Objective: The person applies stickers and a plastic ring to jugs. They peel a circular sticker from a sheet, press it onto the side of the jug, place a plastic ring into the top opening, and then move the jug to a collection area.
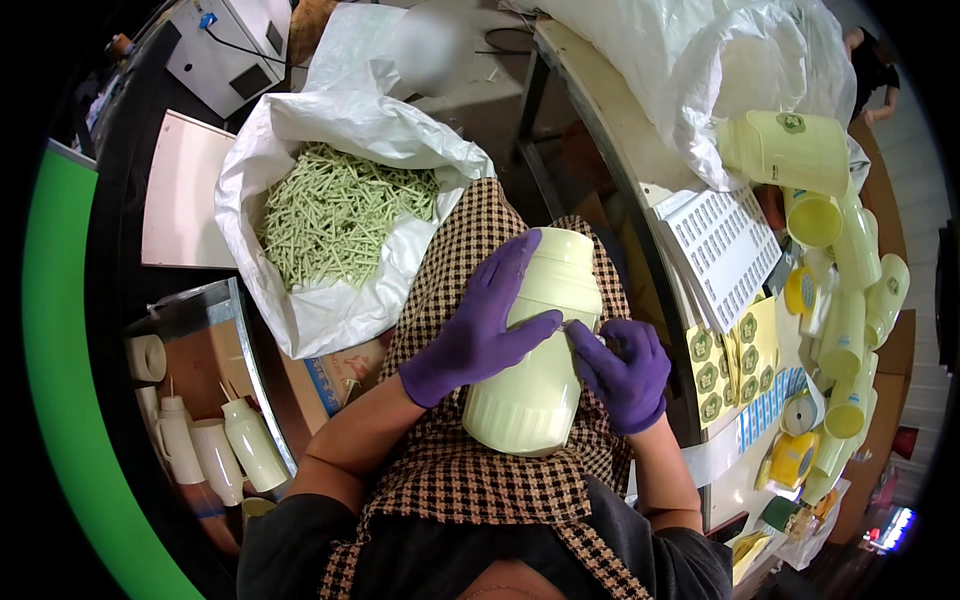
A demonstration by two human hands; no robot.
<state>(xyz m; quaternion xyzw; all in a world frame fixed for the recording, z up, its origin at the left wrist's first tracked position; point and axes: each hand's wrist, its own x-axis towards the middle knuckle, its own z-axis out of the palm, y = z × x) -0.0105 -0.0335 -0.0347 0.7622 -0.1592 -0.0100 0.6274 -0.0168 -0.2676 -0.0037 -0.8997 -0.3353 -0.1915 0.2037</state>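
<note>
The pale yellow plastic bottle (535, 340) lies lengthwise on the lap; the left hand (480, 325) grasps its upper side, the right hand (625, 370) pinches its right flank.

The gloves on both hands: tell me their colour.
Purple, on the left hand and right hand; clearest in the head view.

My left hand (478, 325) covers much of the pale yellow bottle (535, 350), and I can't make out what my right hand (625, 372) pinches against it, perhaps a sticker. The top centre is blurred out.
</note>
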